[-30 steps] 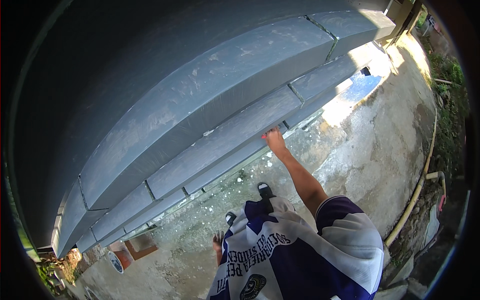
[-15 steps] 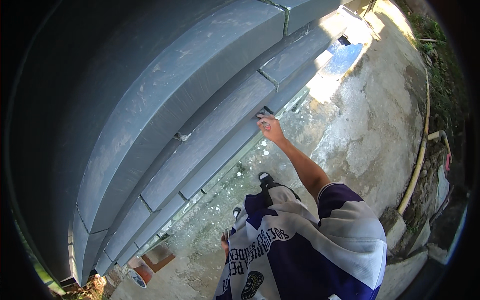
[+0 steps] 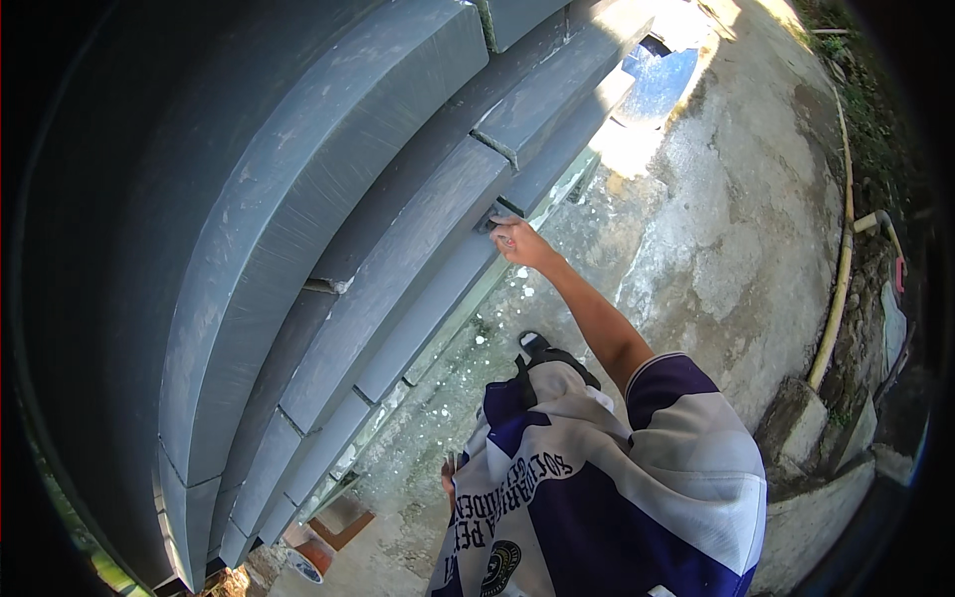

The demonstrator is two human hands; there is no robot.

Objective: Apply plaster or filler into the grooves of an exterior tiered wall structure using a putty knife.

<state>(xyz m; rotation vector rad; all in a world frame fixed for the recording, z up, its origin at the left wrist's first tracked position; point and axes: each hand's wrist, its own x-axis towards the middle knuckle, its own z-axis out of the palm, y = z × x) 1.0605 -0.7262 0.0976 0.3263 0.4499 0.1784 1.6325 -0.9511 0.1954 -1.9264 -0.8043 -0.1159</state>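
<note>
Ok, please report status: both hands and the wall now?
Right hand holds small tool against grey wall. Left hand low at shirt, grip unclear. Nothing blocking.

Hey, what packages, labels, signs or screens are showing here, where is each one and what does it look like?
No packages, signs or screens show.
Shirt print: dark lettering in an arc on the white panel of the purple and white shirt, lower middle.
Round badge: dark with light markings, below that lettering.
Small container: orange with a white rim, on the ground at the bottom edge; any label is unclear.
</note>
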